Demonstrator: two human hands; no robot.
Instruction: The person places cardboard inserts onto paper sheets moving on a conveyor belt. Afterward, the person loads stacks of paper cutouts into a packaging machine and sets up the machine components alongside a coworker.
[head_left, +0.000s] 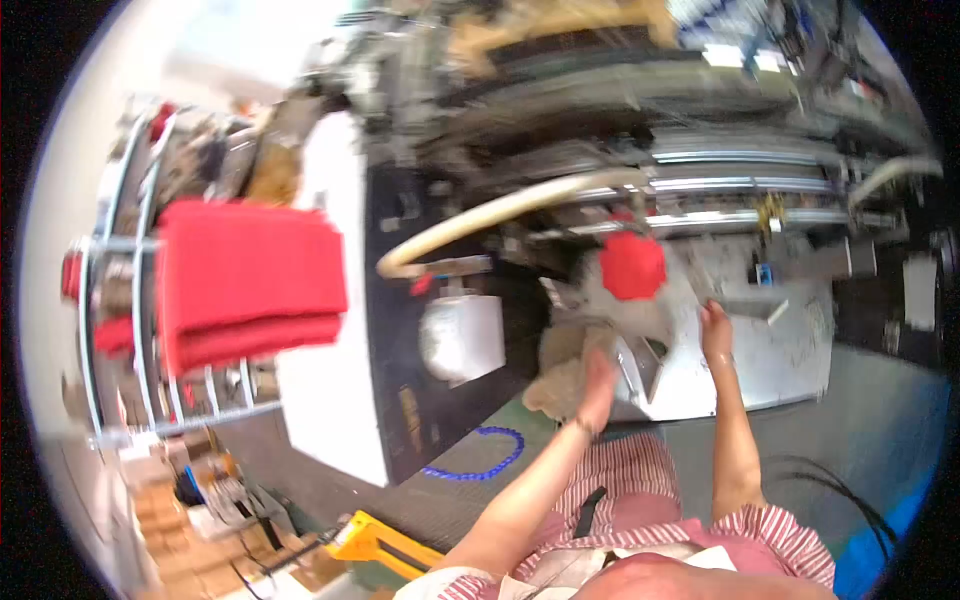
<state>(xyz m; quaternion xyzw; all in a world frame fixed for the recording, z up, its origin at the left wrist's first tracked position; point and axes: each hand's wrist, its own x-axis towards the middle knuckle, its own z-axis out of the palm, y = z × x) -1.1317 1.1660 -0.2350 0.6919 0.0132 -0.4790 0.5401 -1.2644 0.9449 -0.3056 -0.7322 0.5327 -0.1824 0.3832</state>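
My left hand [597, 388] is blurred, its fingers stretched out flat beside a bunched beige cloth [560, 375] at the front left of the white worktop [800, 350]. Whether it touches the cloth I cannot tell. Over the worktop's middle, my right hand [716, 335] looks closed, with a thin greyish bar [697, 270] just beyond its fingers. Motion blur hides what, if anything, it grips. A red, roughly eight-sided piece [633, 266] sits farther back between both hands, below the machine's metal rails [740, 186].
A stack of folded red cloth [250, 280] lies on a white-topped cabinet [335, 400] at left, by a metal rack [140, 300]. A cream hose [500, 212] curves across the machine. On the floor are a blue coiled cord [515, 460], a yellow frame [375, 545] and cardboard boxes [165, 525].
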